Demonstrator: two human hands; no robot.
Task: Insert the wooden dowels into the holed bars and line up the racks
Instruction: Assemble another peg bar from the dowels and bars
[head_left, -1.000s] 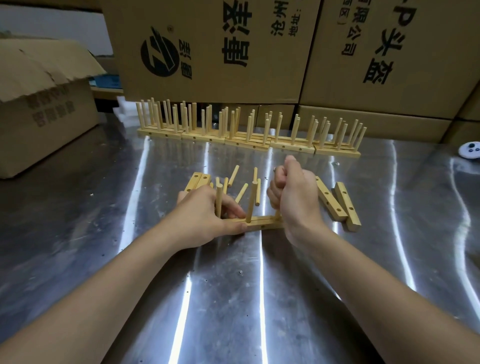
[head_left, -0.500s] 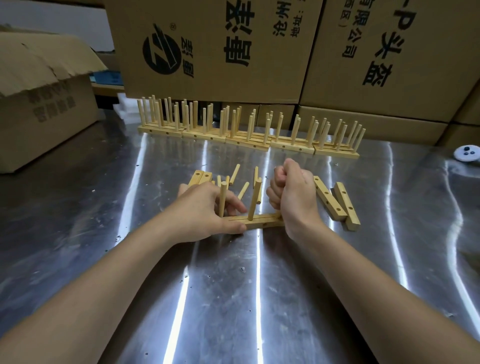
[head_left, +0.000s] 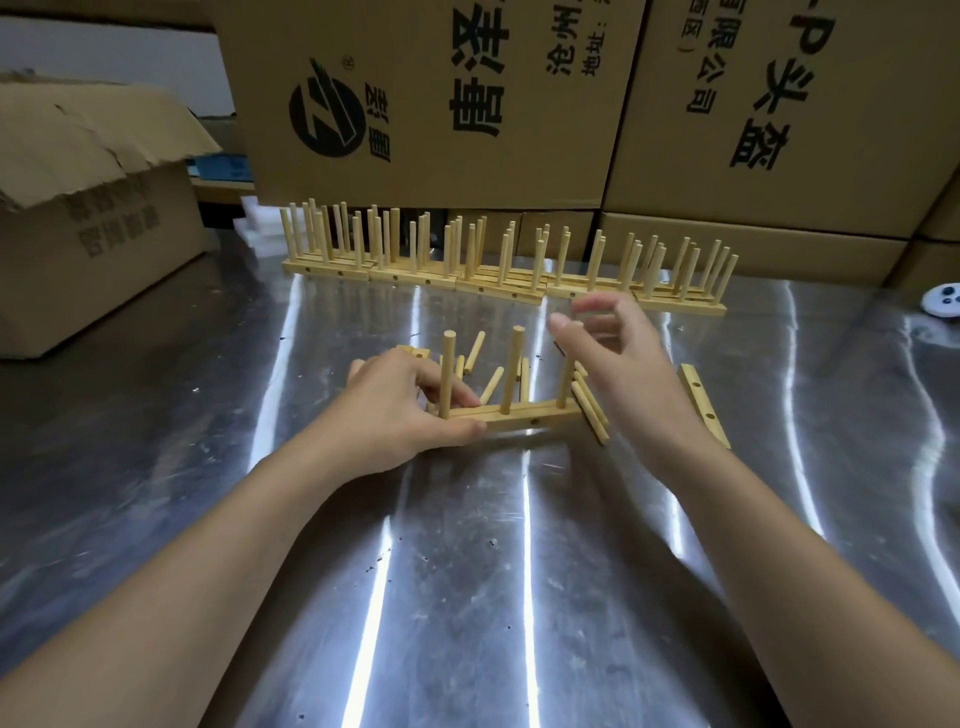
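Observation:
A holed wooden bar lies across the steel table in front of me with three dowels standing in it, at its left end, middle and right end. My left hand grips the bar's left end, thumb on the near face and fingers behind. My right hand hovers above the right end, fingers loosely spread, holding nothing. Loose dowels lie behind the bar. Spare holed bars lie to the right.
A row of finished racks stands along the back of the table against stacked cardboard boxes. An open carton sits at the left. A small white object lies at the far right. The steel table stretches toward me.
My right hand has let go of the right-end dowel, opened and lifted away. That dowel now stands in the bar. My left hand still holds the bar's left end.

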